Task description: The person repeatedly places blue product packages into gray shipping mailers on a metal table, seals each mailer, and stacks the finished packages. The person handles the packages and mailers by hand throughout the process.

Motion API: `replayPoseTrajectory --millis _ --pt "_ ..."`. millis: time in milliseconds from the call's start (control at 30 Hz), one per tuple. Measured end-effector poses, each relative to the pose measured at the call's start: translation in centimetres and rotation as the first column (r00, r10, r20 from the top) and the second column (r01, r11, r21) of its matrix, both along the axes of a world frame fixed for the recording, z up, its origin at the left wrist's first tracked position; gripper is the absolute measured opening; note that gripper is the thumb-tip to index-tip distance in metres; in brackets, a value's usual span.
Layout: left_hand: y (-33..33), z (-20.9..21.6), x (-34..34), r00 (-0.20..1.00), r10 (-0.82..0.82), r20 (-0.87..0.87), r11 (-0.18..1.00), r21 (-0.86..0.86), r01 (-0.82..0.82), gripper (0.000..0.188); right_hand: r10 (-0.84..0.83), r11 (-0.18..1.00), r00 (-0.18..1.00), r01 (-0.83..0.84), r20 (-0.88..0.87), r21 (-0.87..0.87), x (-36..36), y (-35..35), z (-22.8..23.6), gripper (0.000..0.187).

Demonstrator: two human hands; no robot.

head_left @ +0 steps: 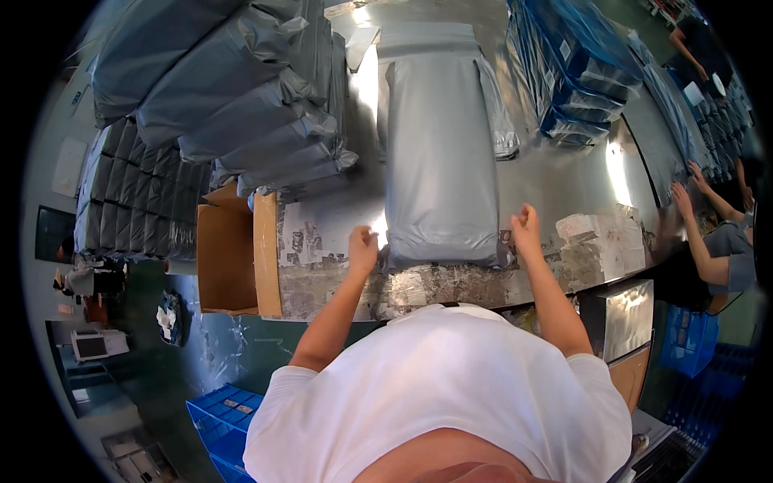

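A long, filled grey plastic mailing bag (442, 153) lies lengthwise in front of me on the metal-topped table (338, 213). Its smooth top catches the light, and its near end reaches the worn front edge. My left hand (363, 249) hovers just left of the bag's near end, fingers loosely bent and apart, holding nothing. On the opposite side, my right hand (526, 231) is raised beside the bag, thumb and fingers parted with nothing between them. Beneath the bag's far end, another grey plastic bag (425, 34) and some clear wrap (501, 121) show.
Stacked grey bags (233, 97) rise at the left, above an open cardboard box (228, 258). Blue-wrapped packs (576, 80) stand at the back right. Another person's hands (684, 197) are at the far right. A blue crate (229, 423) sits on the floor at lower left.
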State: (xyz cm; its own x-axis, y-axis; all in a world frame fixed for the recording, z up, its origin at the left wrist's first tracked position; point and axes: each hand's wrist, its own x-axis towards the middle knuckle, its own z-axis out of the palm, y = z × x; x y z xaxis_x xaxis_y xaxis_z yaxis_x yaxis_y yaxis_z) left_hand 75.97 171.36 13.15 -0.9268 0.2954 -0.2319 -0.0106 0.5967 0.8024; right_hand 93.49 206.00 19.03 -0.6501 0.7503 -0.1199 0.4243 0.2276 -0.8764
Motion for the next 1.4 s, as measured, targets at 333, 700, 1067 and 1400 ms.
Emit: replayPoseTrajectory --millis 333,700,1067,1400 --pt "8.1 5.0 1.3 0.742 -0.234 0.629 0.563 0.710 -0.424 0.054 -0.115 0.504 0.946 -0.208 -0.304 -0.838 -4.4 -2.3 -2.6 0.073" --pt "7.5 28.4 3.6 0.835 -0.327 -0.443 0.903 0.115 0.415 0.071 -0.358 0.264 0.796 -0.414 -0.487 -0.871 -0.5 -7.5 1.6 0.063" --pt "-0.9 48.3 -1.5 -0.022 -0.109 -0.994 0.773 -0.098 0.627 0.097 -0.039 0.420 0.315 -0.856 -0.948 -0.302 -14.2 -8.4 32.1 0.055" --pt "-9.7 61.1 -19.8 0.450 0.299 -0.841 0.658 0.524 0.541 0.074 0.596 0.438 0.252 -0.898 -0.762 0.046 -26.9 -15.8 57.6 0.061"
